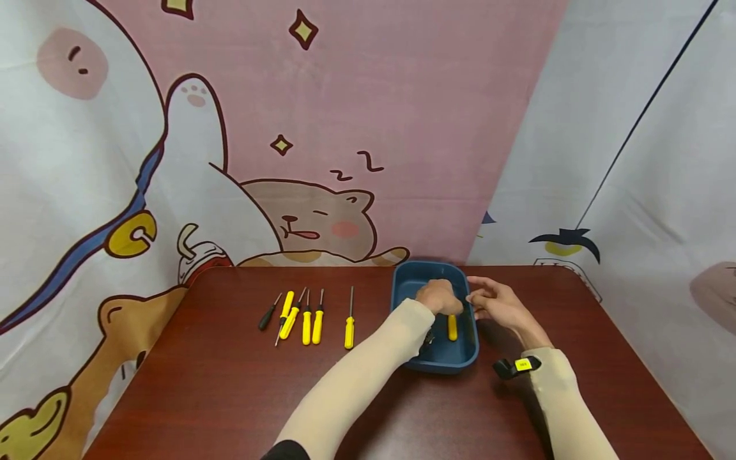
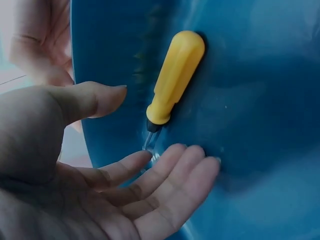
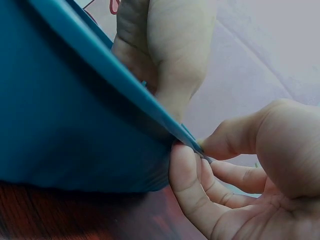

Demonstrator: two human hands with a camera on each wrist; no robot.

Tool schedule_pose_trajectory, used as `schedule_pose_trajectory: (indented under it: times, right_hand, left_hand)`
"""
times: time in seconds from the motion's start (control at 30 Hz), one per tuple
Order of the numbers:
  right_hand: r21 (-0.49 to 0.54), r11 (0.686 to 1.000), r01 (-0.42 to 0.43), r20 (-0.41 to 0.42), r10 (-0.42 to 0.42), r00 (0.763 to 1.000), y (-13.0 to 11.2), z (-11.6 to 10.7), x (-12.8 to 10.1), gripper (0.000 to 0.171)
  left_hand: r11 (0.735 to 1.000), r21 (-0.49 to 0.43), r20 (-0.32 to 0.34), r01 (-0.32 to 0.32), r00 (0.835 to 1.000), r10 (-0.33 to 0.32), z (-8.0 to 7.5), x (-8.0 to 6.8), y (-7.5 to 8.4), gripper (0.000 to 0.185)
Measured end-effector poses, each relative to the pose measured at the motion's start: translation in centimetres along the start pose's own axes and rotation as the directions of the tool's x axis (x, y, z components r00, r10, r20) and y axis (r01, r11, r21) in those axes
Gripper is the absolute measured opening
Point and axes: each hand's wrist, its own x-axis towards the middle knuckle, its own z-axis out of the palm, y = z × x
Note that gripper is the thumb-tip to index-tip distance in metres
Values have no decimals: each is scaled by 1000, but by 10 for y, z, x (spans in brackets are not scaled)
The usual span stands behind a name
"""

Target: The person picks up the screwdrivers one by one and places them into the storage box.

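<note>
My left hand (image 1: 439, 298) reaches down into a blue plastic bin (image 1: 439, 368). Inside it lies a screwdriver (image 2: 177, 75) with a yellow handle and a thin metal shaft. In the left wrist view, the fingers stretch loosely beside and over the shaft, while the thumb stays apart from the handle. My right hand (image 1: 503, 310) is at the bin's right side. Its thumb and fingers pinch the rim (image 3: 150, 105), as the right wrist view shows.
Left of the bin, several yellow-handled screwdrivers (image 1: 306, 326) and a black one (image 1: 270, 313) lie on the brown table (image 1: 230, 396). Another yellow screwdriver (image 1: 349, 332) lies apart, closer to the bin. A printed cloth (image 1: 431, 128) hangs behind the table.
</note>
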Motion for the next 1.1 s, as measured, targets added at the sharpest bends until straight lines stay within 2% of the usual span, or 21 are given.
schedule_pose_trajectory:
  times: [0.13, 0.43, 0.67, 0.9, 1.1]
  right_hand:
    - [4, 1000, -9, -1, 9, 1000, 1, -1, 0, 58]
    - [-7, 1000, -17, 2, 17, 1000, 1, -1, 0, 57]
    - [15, 1000, -18, 14, 18, 1000, 0, 0, -1, 58]
    - [24, 1000, -16, 18, 15, 1000, -2, 1, -2, 58]
    - [7, 1000, -16, 10, 15, 1000, -3, 1, -1, 57]
  left_hand:
    - [999, 16, 4, -28, 1000, 28, -2, 0, -3, 35]
    - [993, 50, 64, -109, 992, 106, -9, 1, -8, 63]
    - [973, 113, 44, -199, 980, 195, -13, -1, -12, 72]
    - [947, 153, 19, -282, 959, 283, -17, -8, -15, 75]
    - [928, 196, -8, -315, 946, 323, -20, -14, -18, 81]
